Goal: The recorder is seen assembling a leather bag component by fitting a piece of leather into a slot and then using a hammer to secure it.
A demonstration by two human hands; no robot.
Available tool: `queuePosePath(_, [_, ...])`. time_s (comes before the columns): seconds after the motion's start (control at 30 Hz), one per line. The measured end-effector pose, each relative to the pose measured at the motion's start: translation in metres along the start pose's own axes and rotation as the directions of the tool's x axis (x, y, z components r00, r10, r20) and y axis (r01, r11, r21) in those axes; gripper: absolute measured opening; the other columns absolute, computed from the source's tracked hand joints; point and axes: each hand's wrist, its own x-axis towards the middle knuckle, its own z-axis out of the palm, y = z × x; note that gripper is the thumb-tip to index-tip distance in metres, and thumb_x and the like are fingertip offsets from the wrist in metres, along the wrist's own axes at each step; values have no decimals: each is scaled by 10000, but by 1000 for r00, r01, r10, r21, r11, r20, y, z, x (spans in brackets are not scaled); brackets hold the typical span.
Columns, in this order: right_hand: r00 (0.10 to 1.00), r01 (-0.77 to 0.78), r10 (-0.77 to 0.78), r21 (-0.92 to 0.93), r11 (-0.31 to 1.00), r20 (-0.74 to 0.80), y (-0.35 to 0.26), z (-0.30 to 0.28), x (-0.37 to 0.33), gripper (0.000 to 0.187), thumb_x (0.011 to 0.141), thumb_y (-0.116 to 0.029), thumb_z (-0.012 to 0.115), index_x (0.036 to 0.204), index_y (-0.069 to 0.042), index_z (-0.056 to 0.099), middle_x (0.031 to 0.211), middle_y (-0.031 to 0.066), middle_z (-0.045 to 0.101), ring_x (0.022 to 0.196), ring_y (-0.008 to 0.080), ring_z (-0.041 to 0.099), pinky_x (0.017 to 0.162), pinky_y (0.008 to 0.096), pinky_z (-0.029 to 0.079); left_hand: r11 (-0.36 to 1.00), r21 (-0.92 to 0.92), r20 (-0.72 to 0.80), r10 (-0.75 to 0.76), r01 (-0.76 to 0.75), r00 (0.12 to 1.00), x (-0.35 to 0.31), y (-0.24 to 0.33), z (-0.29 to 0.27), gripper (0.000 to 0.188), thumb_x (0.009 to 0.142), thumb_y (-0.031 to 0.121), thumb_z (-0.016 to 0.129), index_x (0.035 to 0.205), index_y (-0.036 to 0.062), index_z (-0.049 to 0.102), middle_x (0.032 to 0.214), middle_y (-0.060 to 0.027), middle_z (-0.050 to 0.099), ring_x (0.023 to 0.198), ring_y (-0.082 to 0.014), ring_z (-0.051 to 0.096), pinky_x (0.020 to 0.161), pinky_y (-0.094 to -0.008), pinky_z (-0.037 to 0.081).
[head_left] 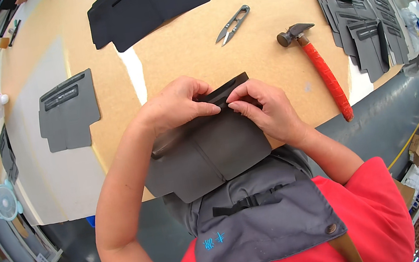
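A dark grey, leather-like panel (213, 155) lies at the table's near edge, partly over the front of my apron. Its far edge is folded up into a dark strip with a slot. My left hand (178, 103) closes on this folded edge, thumb along the strip and fingers behind it. Close beside it, my right hand (263, 106) pinches the same edge between thumb and fingertips. The two thumbs almost meet near the strip's middle. Whether anything small sits between the fingertips is hidden.
A red-handled hammer (323, 68) lies to the right, with thread snips (233, 25) beyond my hands. Another grey panel (71, 116) rests at left, and black panels (155, 4) lie at the far side. Overlapping grey panels (350, 1) cover the right end of the table (183, 61).
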Motion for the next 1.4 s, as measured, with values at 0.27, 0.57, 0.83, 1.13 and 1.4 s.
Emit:
queuePosePath(0.27, [995, 95, -95, -9, 995, -25, -1, 1, -2, 171, 891, -41, 771, 1004, 22, 659, 988, 93, 647, 858, 180, 725, 757, 287, 616, 995, -80, 93, -60, 68, 994, 2, 6, -2, 245, 907, 140, 716, 1105, -2, 739, 907, -19, 719, 831, -89, 615, 769, -282, 496])
queuePosePath(0.57, [992, 71, -75, -41, 997, -103, 2, 4, -3, 121, 907, -41, 751, 973, 4, 661, 945, 88, 641, 796, 173, 718, 712, 291, 600, 990, -127, 97, -48, 60, 994, 5, 4, -1, 258, 917, 132, 711, 1127, -16, 735, 941, -10, 731, 828, -66, 624, 757, -260, 516])
queuePosePath(0.83, [994, 25, -37, -116, 993, -106, -4, 8, 3, 99, 924, -75, 730, 930, -9, 655, 884, 78, 630, 723, 156, 673, 668, 289, 559, 996, -77, 26, -52, 54, 998, -2, 2, 4, 255, 901, 110, 719, 1115, -28, 729, 954, -43, 741, 822, -96, 649, 751, -276, 522])
queuePosePath(1.13, [997, -74, 66, -245, 967, -40, -8, 3, 17, 97, 921, -94, 722, 908, -16, 666, 803, 31, 618, 670, 97, 580, 629, 254, 493, 911, 308, -723, 411, -274, 555, -60, -36, 104, 105, 857, 20, 741, 952, 38, 698, 880, -86, 648, 844, -286, 640, 725, -380, 519])
queuePosePath(1.4, [994, -108, 98, -341, 934, -46, -14, 7, 19, 94, 917, -94, 723, 892, -22, 669, 763, -5, 604, 651, 60, 520, 601, 230, 452, 875, 414, -805, 481, -252, 348, -48, -65, 126, 125, 858, -4, 762, 961, 58, 729, 903, -57, 678, 849, -244, 636, 732, -354, 523])
